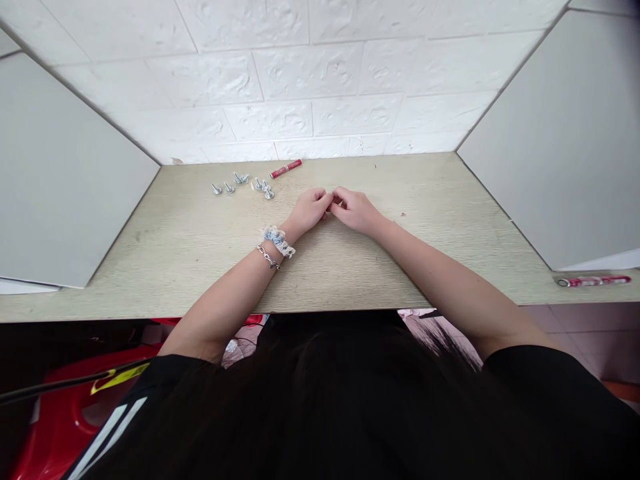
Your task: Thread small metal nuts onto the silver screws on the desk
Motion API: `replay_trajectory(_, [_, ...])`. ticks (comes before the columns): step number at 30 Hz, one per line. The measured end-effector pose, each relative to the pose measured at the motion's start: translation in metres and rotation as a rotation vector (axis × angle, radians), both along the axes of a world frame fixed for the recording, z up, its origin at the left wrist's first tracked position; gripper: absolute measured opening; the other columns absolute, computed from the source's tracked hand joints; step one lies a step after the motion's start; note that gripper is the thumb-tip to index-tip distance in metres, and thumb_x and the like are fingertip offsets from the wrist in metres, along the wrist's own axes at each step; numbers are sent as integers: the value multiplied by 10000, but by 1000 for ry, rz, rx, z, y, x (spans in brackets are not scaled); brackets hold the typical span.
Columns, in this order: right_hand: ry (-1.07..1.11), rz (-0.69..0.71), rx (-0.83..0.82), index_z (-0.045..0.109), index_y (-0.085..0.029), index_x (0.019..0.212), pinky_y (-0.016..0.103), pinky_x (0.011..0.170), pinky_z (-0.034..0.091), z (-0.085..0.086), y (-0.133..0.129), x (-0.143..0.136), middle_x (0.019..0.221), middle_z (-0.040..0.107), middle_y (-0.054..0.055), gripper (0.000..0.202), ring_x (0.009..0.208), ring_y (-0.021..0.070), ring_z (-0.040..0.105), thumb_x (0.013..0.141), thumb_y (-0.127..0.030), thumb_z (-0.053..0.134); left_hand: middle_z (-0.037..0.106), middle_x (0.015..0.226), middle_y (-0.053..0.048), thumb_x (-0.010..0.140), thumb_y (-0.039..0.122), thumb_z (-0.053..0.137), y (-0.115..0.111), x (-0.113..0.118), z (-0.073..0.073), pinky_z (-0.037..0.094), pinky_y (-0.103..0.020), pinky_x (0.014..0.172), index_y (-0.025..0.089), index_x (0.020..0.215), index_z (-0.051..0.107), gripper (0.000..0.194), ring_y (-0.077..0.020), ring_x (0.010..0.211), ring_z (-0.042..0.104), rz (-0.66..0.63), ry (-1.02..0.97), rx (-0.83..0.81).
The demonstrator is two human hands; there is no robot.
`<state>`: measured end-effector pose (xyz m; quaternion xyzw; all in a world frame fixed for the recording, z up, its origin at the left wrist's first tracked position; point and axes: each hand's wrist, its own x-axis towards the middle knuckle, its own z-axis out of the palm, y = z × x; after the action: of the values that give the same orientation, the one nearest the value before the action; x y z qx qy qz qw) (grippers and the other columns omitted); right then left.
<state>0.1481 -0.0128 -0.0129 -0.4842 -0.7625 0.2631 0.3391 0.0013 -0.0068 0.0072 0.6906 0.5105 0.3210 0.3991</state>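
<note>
My left hand point(310, 211), with a blue and white scrunchie point(279, 241) and a silver chain bracelet point(268, 257) at its wrist, is closed above the desk point(345, 267). Its fingertips meet those of my right hand point(356, 209), whose fingers are curled together too. Whatever is pinched between them is hidden. To the left of the hands, several silver bolts point(269, 193) that seem to carry washers or nuts stand head-down on the wood. A red tube with printed marks, like a marker point(286, 169), lies behind my left hand.
White brick-patterned wall point(335, 80) closes off the back. Grey panels stand at the left point(75, 173) and right point(560, 147). A second red tube point(594, 281) lies by the right front edge. A tiny dark pin-like piece point(375, 166) is near the wall. A red stool point(65, 407) is below left.
</note>
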Motion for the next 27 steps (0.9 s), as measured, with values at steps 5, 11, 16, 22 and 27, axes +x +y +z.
replay_trajectory(5, [-5,-12,2,521,-204,761,296,657,399,0,0,0,775,671,17,133,650,145,539,815,-319,482,480,528,33,903,221,474,0,1,0,316,-245,538,185,578,424,331,-92,529,451,7,3,1])
replay_trajectory(11, [-9,-12,-4,526,-204,762,299,656,401,0,0,0,766,667,17,114,654,151,543,802,-303,486,480,524,36,906,219,478,-1,1,1,316,-240,541,183,581,433,330,-94,534,453,9,6,6])
replay_trajectory(16, [-23,-10,-16,522,-205,772,304,666,400,2,0,-1,777,663,19,108,660,153,542,805,-300,483,478,528,36,917,236,476,-2,1,2,315,-244,545,184,573,420,352,-93,533,444,2,26,20])
replay_trajectory(22, [-38,-18,-13,486,-212,747,300,644,380,2,0,0,748,633,11,96,656,154,529,801,-291,491,480,539,32,927,257,476,-2,1,2,316,-246,558,186,578,418,360,-101,557,454,7,51,46])
replay_trajectory(27, [-52,-27,-25,485,-212,752,306,659,378,3,-1,-1,747,619,13,93,667,157,517,802,-290,487,483,543,31,930,264,475,-2,1,1,310,-246,555,188,583,419,359,-107,567,458,2,66,57])
